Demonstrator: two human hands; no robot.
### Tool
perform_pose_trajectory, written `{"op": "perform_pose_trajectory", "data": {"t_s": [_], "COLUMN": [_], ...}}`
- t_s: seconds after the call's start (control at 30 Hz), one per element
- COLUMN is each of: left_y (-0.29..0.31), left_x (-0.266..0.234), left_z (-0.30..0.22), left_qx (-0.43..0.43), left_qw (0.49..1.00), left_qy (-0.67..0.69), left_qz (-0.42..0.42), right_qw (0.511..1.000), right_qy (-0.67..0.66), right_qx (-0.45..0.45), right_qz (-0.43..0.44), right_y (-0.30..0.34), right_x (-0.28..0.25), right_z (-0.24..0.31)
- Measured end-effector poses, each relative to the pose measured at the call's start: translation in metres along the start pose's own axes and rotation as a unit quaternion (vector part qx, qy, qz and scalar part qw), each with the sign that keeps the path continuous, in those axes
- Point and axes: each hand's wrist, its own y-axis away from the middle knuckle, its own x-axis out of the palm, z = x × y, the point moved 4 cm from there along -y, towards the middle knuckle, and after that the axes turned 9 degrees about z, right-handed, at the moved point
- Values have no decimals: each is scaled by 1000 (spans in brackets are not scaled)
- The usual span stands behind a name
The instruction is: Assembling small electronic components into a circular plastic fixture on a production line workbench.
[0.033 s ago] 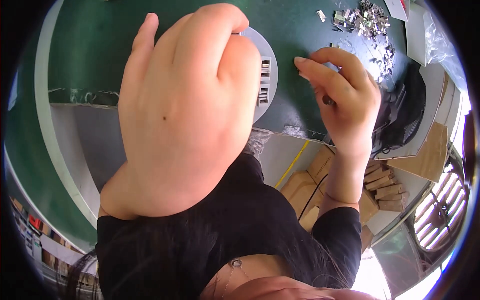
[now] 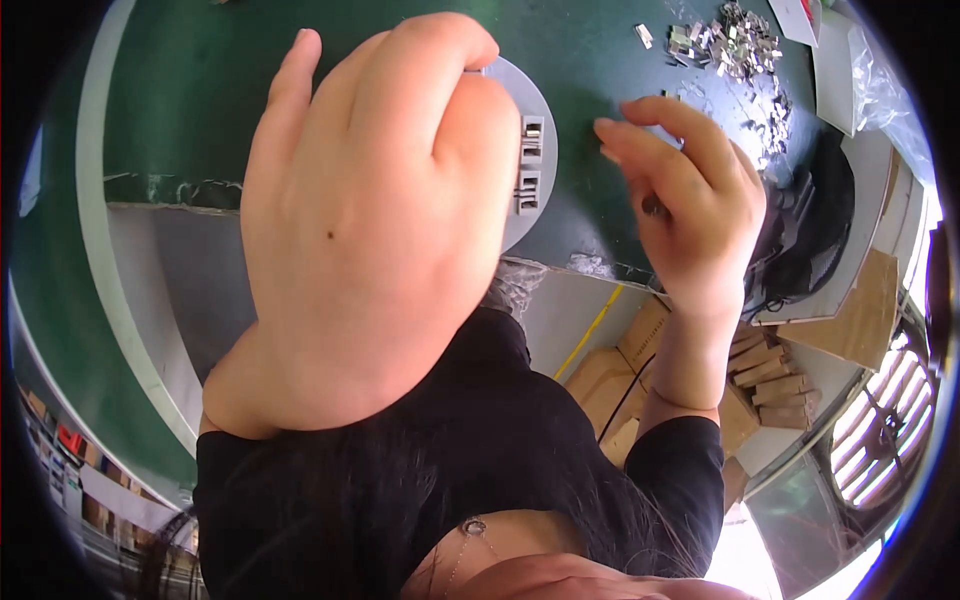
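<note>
My left hand (image 2: 350, 220) is back up over the left part of a round grey disc (image 2: 542, 95). Its index finger is bent with the tip at the disc's top edge, and one outer finger sticks out; whatever lies under the curled fingers is hidden. Two small grey slotted blocks (image 2: 529, 165) with metal pieces in them show on the disc beside this hand. To the right of the disc, my right hand (image 2: 700, 190) is raised with its fingers curled. A small dark rounded thing (image 2: 653, 206) shows in its palm; its kind is unclear.
On the green tabletop (image 2: 590, 60) at the far right lies a pile of small metal pieces (image 2: 735, 45). A black mesh bag (image 2: 820, 220) and clear plastic wrap (image 2: 880, 85) are at the right. Cardboard boxes (image 2: 610, 375) stand below the table's front edge.
My right hand has shifted slightly right and down. The left hand stays almost in place over the disc.
</note>
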Motion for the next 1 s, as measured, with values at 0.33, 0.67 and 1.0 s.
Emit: {"op": "perform_pose_trajectory", "data": {"t_s": [0.33, 0.67, 1.0], "left_y": [2, 0, -1], "left_x": [-2, 0, 3], "left_z": [12, 17, 20], "left_qx": [51, 60, 83], "left_qw": [997, 996, 995], "left_qy": [55, 48, 45], "left_qz": [4, 32, 20], "right_qw": [971, 949, 942], "right_qy": [-206, -247, -271], "right_qx": [37, 108, 99], "right_qz": [-114, -162, -172], "right_y": [-1, -1, -4], "right_x": [8, 19, 21], "right_z": [30, 28, 28]}}
